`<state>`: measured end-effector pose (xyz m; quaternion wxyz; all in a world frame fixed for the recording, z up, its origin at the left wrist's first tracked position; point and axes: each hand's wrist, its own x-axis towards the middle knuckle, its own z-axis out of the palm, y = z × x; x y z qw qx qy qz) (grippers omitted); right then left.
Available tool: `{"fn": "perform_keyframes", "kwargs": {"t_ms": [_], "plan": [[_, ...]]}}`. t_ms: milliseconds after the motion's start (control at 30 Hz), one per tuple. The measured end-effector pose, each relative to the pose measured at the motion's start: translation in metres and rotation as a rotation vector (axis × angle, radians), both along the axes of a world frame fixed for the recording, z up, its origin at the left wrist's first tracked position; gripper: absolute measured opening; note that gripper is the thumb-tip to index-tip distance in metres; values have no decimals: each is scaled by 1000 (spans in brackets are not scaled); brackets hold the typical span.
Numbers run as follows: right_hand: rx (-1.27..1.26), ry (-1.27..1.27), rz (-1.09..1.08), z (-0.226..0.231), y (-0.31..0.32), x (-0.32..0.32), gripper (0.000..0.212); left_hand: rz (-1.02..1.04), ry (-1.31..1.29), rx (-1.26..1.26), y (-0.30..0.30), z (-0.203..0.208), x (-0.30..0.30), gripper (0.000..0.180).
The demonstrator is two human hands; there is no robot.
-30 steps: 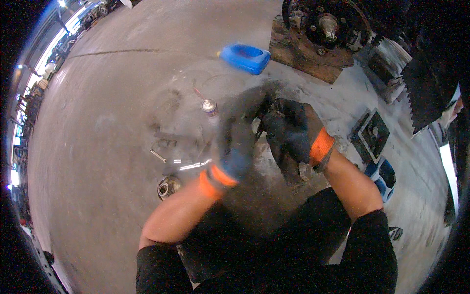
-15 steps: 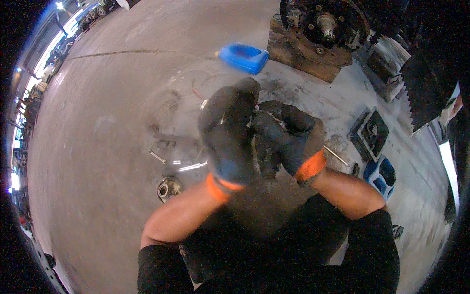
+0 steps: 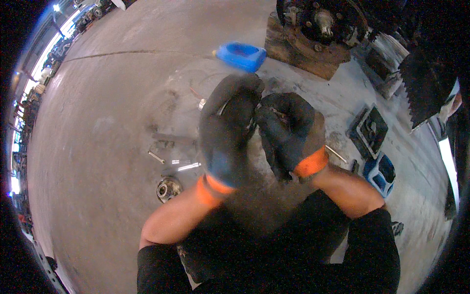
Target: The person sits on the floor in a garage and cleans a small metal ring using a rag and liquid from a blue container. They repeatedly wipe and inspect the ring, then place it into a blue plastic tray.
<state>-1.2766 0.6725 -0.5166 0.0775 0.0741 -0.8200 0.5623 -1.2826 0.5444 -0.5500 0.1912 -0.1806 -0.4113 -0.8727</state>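
My left hand (image 3: pixel 226 125), in a dark work glove with an orange cuff, is raised in front of me with its fingers curled. Close against its fingertips is my right hand (image 3: pixel 296 132), gloved the same way, thumb and fingers pinched together. Whatever small thing sits between the fingertips is mostly hidden and blurred, so I cannot name it. Past the hands a blue plastic jug (image 3: pixel 242 57) lies on the floor. Left of my left hand lie a small wrench (image 3: pixel 156 157) and a shiny socket extension (image 3: pixel 189 167).
A greasy round metal part (image 3: pixel 168 189) rests by my left forearm. On the right are a metal rod (image 3: pixel 337 154), a black tray (image 3: pixel 370 131) and a cut-open blue container (image 3: pixel 380 174). A wheel hub (image 3: pixel 324 24) stands above a wooden block (image 3: pixel 313 61) at the far right.
My right hand has turned slightly, its fingers curled tighter by the left fingertips. My left hand has shifted a little upward. The view has moved slightly.
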Motion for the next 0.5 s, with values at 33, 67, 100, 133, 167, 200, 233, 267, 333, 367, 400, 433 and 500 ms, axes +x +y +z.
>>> {"fn": "perform_keyframes", "kwargs": {"t_ms": [33,67,100,133,167,200,233,267,333,367,400,433,500], "plan": [[55,71,-24,-4,0,-2,16,-21,22,-52,-2,0,-1,45],[88,129,-24,-9,2,-5,15,-42,44,-104,-5,-1,-2,47],[122,188,-25,-13,4,-8,14,-62,66,-155,-7,-2,-3,49],[134,234,0,-18,9,-12,13,-90,45,-122,-7,-4,-3,50],[147,280,25,-20,13,-15,12,-118,25,-89,-6,-7,-3,52],[189,282,10,-21,14,-16,11,-145,5,-56,-5,-8,-2,53],[232,283,-7,-22,18,-17,11,-149,-45,-125,-5,-3,-1,57],[247,288,-10,-20,22,-21,11,-153,-95,-194,-6,5,1,63],[249,306,4,-19,23,-21,13,-164,-170,-311,-9,12,2,68],[236,318,19,-16,23,-22,14,-170,-195,-359,-10,13,2,69],[224,330,34,-14,24,-22,16,-175,-200,-393,-11,13,2,70],[211,340,52,-12,24,-22,18,-179,-206,-426,-12,12,2,71],[198,367,88,-6,25,-19,21,-184,-177,-465,-15,9,3,73]]}}
